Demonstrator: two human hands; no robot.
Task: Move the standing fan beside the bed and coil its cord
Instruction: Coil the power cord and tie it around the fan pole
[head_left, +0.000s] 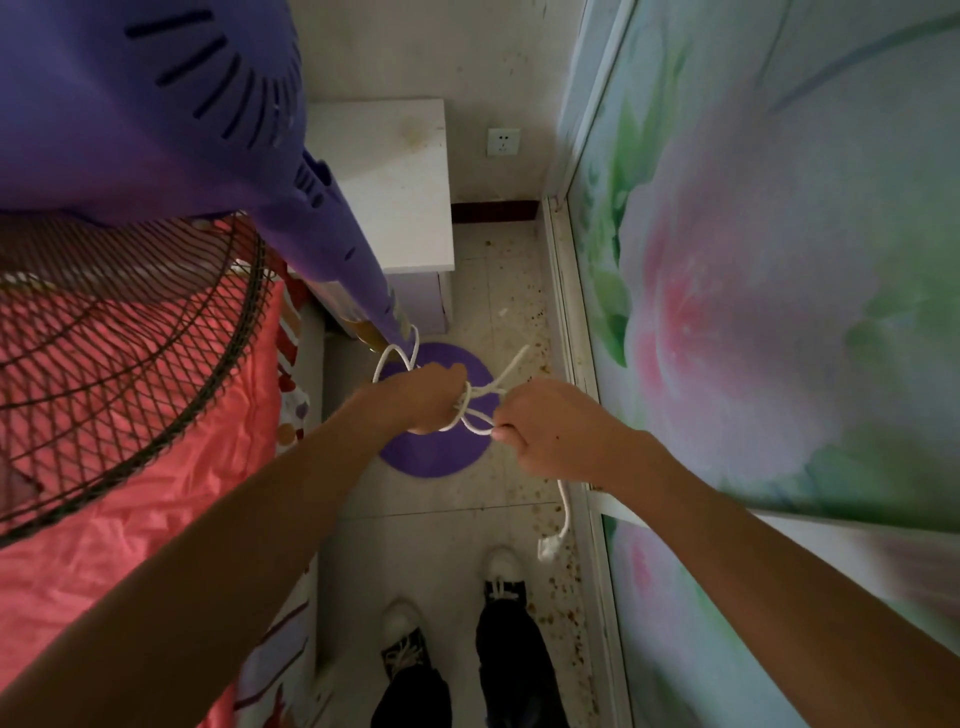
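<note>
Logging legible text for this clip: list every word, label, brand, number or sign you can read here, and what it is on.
None can be read.
Fan pole: a printed band near its lower end, too blurred to read.
Wall socket: no readable marking.
Fan motor housing, nightstand, floral panel, bedspread: no text visible.

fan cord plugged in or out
Out. The plug dangles free below the right hand, far from the empty wall socket; both hands grip the white cord loops.
</note>
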